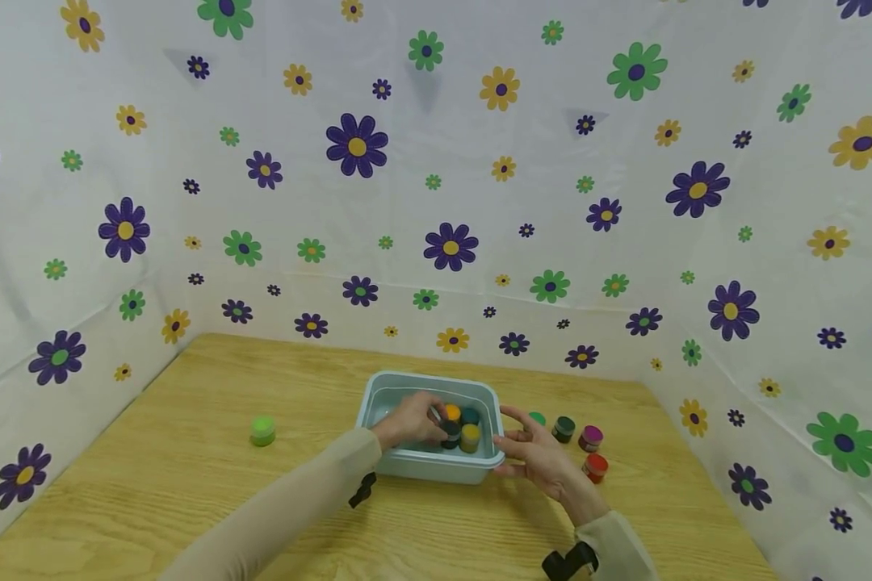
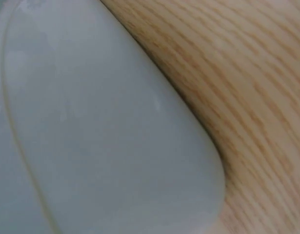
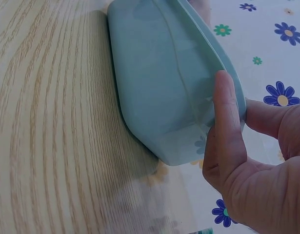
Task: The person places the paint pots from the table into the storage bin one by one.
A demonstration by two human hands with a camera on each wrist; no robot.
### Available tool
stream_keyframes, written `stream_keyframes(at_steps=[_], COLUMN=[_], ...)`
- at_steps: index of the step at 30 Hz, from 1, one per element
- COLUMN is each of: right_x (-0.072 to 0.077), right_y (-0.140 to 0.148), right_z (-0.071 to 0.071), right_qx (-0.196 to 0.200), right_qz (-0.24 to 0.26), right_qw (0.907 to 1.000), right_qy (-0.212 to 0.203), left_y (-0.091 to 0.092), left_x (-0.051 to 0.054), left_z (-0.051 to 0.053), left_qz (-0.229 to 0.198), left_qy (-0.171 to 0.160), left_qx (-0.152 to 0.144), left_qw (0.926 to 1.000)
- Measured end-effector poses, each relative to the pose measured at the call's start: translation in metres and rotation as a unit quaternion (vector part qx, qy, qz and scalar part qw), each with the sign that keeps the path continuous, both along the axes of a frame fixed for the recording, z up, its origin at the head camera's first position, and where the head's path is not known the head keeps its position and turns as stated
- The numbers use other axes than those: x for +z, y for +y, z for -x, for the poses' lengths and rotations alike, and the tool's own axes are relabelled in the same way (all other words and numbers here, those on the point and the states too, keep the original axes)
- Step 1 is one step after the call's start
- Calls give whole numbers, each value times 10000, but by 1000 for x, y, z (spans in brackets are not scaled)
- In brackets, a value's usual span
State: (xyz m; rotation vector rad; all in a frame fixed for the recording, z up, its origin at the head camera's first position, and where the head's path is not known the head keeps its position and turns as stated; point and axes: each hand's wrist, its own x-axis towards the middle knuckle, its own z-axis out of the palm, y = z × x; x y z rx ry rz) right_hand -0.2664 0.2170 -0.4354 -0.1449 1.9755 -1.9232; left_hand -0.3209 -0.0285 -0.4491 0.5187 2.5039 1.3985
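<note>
A pale blue plastic bin (image 1: 436,468) stands on the table, its outer wall (image 2: 115,122) filling much of the left wrist view. My left hand (image 1: 416,418) reaches inside and pinches a dark paint jar (image 1: 450,436). Around that jar stand an orange jar (image 1: 453,412), a teal jar (image 1: 470,415) and a yellow jar (image 1: 470,439). At the bin's right end my right hand (image 1: 541,458) grips the rim. The right wrist view shows its fingers (image 3: 228,117) against the bin's outer side, with the thumb at the rim. The left hand's fingertips are partly hidden.
On the wooden table (image 1: 262,500), right of the bin, are a green jar (image 1: 537,419), a dark green jar (image 1: 563,429), a magenta jar (image 1: 591,438) and a red jar (image 1: 595,467). A lime green jar (image 1: 263,431) sits to the left. Flower-print sheets (image 1: 298,161) surround the table.
</note>
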Motion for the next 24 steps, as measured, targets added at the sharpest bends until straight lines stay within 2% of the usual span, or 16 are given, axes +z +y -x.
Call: stream_keyframes(at_steps=[4,9,13,18,24], right_x=[0,-1,-1,-1,-1], right_y=[0,1,0,0,0], right_z=[0,-1,-1,0,1], right_qx=[6,11,49,82,71], right_qz=[-16,-19,37,50,50], right_qw=[10000,10000,10000,10000,10000], right_qy=[2,7,15,15,4], left_y=[-1,-5,-10,-16,-24], left_x=[1,7,10,9,17], left_z=[0,-3,-4,0,4], left_qz=[-95,-353,-342,-292,-420], left_qy=[-45,-137,-55,35,210], left_qx=[28,106,136,174,-9], left_qw=[9999,9992,9993,9994,9989])
